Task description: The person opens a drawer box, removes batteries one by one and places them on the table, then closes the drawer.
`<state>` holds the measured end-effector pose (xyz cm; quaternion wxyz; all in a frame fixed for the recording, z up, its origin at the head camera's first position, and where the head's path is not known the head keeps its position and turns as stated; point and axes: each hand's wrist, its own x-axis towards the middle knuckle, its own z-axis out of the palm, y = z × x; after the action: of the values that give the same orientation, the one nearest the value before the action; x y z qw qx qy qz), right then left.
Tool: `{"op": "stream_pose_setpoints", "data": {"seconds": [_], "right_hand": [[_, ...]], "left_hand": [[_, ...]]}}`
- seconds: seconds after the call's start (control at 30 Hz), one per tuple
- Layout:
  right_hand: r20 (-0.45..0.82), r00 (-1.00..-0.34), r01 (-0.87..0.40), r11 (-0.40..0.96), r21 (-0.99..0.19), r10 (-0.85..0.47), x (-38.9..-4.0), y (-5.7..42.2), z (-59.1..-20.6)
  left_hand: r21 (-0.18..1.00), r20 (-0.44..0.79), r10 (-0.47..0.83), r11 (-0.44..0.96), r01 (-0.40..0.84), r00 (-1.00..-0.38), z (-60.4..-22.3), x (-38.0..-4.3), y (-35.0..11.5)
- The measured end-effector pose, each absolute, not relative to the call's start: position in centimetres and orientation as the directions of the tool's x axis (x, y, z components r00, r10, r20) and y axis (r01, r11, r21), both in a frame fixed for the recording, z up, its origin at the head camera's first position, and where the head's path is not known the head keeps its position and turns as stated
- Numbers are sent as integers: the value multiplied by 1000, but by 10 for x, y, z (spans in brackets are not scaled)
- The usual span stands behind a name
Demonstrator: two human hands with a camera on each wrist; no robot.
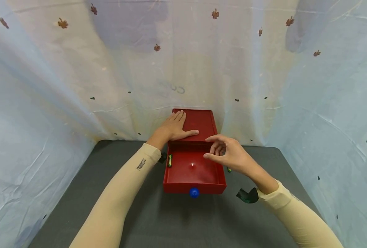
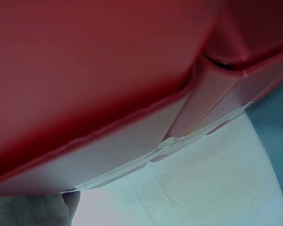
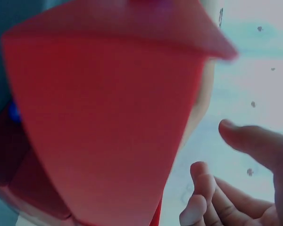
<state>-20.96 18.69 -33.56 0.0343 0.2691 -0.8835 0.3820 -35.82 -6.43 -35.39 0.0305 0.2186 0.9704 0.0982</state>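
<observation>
Drawer [image 1: 186,174] juts from the box [image 1: 201,122] on the worktop [image 1: 158,224]. We rest our left hand [image 1: 173,128] flat on the box, grip released; our right hand [image 1: 230,152], also released, hovers near the drawer's right side.

Across the upper half of the head frame, you face pale, creased sheeting [image 1: 196,72], which also runs down both side edges. You see brown, clover-shaped marks [image 1: 215,14] dotted along the top, small dark marks [image 1: 237,100] lower down, and a faint grey curl [image 1: 178,89] near centre. Below, you have a dark grey tabletop [image 1: 264,227], its far corners rounded at mid-left and mid-right.
</observation>
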Motion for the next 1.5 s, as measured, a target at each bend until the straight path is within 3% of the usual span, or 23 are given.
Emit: {"op": "stream_pose_setpoints", "data": {"seconds": [0.4,1.5], "right_hand": [[224,-882,-452,612,-649,-414,-198,158,-333],[107,-844,-483,657,-579,-526,-204,99,-346]], "left_hand": [[199,-25,437,884,424,-899,-353,-357,-65],[195,-16,457,874,446,-889,-351,-355,-67]]}}
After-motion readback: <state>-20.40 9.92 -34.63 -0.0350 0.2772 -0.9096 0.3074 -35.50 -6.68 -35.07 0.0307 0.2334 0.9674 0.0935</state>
